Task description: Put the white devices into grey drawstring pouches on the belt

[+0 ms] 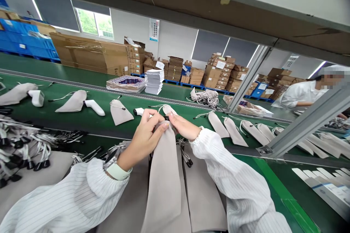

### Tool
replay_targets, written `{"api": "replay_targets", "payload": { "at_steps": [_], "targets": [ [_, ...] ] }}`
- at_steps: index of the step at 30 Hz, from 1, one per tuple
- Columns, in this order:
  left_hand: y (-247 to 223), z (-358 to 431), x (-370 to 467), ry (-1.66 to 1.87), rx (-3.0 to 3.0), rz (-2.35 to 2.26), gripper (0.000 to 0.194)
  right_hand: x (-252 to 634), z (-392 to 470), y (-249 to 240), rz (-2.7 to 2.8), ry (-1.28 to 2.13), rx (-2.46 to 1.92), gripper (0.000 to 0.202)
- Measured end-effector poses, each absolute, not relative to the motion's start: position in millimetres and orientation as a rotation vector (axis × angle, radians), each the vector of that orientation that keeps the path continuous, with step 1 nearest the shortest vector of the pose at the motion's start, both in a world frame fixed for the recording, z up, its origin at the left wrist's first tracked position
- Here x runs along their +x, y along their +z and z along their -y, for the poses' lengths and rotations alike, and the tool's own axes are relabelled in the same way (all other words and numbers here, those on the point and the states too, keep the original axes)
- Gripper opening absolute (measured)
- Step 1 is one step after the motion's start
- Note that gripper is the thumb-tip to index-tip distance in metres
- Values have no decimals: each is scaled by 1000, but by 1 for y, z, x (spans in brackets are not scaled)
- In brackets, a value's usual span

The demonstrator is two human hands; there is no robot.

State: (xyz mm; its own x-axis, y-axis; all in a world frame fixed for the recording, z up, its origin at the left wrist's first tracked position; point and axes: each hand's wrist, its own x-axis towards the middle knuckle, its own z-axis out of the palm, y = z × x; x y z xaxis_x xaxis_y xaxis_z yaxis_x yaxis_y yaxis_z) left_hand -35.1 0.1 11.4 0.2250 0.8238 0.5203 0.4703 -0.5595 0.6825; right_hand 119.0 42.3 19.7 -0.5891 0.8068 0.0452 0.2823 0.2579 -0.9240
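Note:
A long grey fabric pouch hangs upright in front of me, its top end between my hands. My left hand pinches the pouch's upper edge with bent fingers. On the other side, my right hand has its fingers closed at the pouch's mouth, around a small black piece. More grey pouches with cords and black tips lie underneath. Just beyond my left hand, a white device with a dark end rests on the green belt.
Pouches and white devices are spread along the belt. Corded pouches heap at left. A metal post slants at right, below an overhead shelf. White boxes sit lower right. A person works at far right.

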Motion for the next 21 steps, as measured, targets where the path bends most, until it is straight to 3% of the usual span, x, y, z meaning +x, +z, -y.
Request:
{"api": "replay_targets", "payload": {
  "at_steps": [4, 9, 13, 18, 21],
  "targets": [
    [14, 1, -37, 1267, 2114, -1211, 16, 121, -40, 20, 2159, 1042, -1086, 66],
    [21, 7, -37, 1218, 2109, -1194, 21, 120, -32, 21, 2332, 659, -980, 64],
    [26, 5, -40, 1114, 2174, -1223, 29, 119, -29, 18, 2464, 638, -897, 64],
    [39, 16, -37, 777, 2049, -1488, 32, 154, -62, 6, 1857, 341, -1029, 59],
    [46, 28, -26, 637, 1870, -1255, 35, 183, -89, -5, 1605, 287, -1269, 60]
  ]
}}
